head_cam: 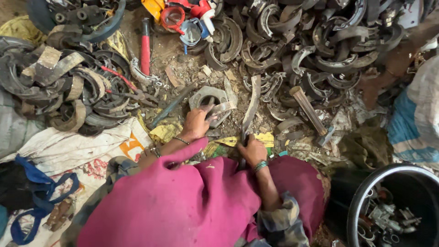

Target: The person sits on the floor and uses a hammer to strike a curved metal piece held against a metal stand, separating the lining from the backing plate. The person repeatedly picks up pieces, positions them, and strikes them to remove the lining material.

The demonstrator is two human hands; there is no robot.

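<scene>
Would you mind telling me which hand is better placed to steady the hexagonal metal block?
Left. The left hand already rests on the block, while the right hand is nearer the body, gripping a long flat metal bar.

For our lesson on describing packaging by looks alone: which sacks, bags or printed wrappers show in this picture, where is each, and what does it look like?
White sack: lower left, flat under the scrap, white with an orange patch and red print.
Woven sack: right edge, bulging, white and blue.
Yellow wrapper: beside the right hand, crumpled, yellow.
Blue-strapped bag: lower left corner, dark with blue straps.
No screens or signs.
</scene>
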